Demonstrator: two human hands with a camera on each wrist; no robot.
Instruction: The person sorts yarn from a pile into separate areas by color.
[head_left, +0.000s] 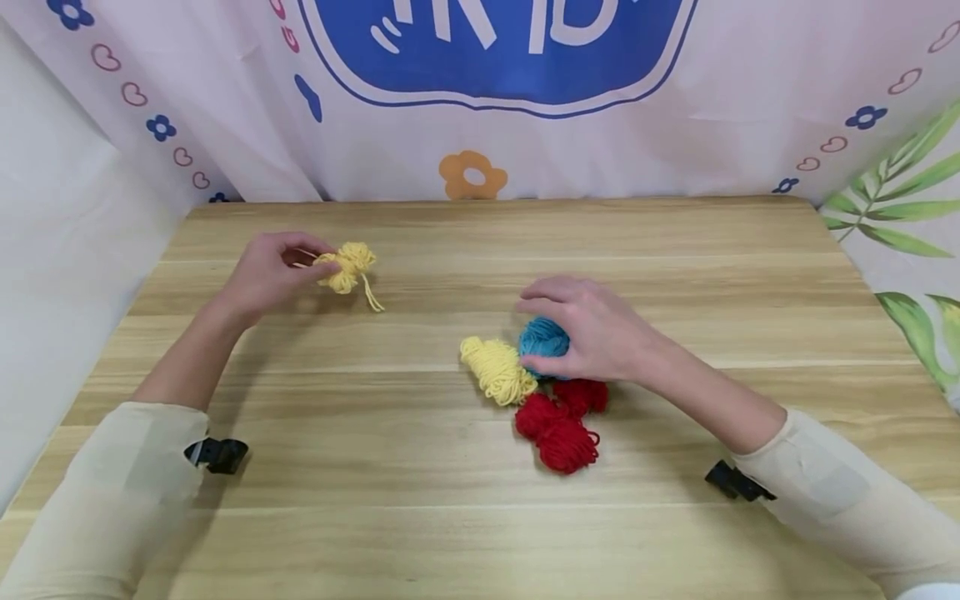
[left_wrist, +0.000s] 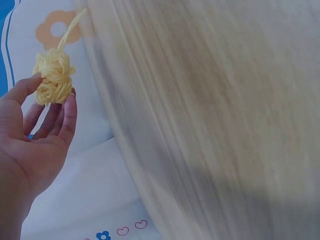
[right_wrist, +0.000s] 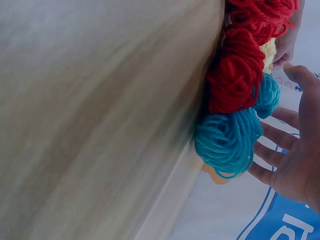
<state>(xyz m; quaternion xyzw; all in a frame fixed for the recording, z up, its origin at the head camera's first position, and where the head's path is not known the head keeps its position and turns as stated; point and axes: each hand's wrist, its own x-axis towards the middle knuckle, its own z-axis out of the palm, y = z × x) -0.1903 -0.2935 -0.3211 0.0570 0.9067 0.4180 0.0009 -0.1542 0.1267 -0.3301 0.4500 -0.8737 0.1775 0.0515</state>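
My left hand point(head_left: 272, 275) pinches a small yellow yarn bundle point(head_left: 347, 265) between thumb and fingertips at the table's left; a loose tail dangles from it. In the left wrist view the bundle point(left_wrist: 54, 77) looks tied round its middle. Over a blue yarn bundle point(head_left: 542, 340) hovers my right hand point(head_left: 600, 325), thumb and fingers spread apart around it. The right wrist view shows the fingers beside the blue yarn point(right_wrist: 227, 142), not closed on it. Another yellow bundle point(head_left: 497, 371) lies left of the blue one, and red yarn bundles point(head_left: 566, 442) lie in front.
Wood-grained table point(head_left: 337, 500) spreads under both hands. A white printed curtain point(head_left: 375, 158) hangs along its back edge, and leaf-patterned cloth point(head_left: 900, 208) is at the right. Black wrist cameras point(head_left: 217, 455) sit at both sleeves.
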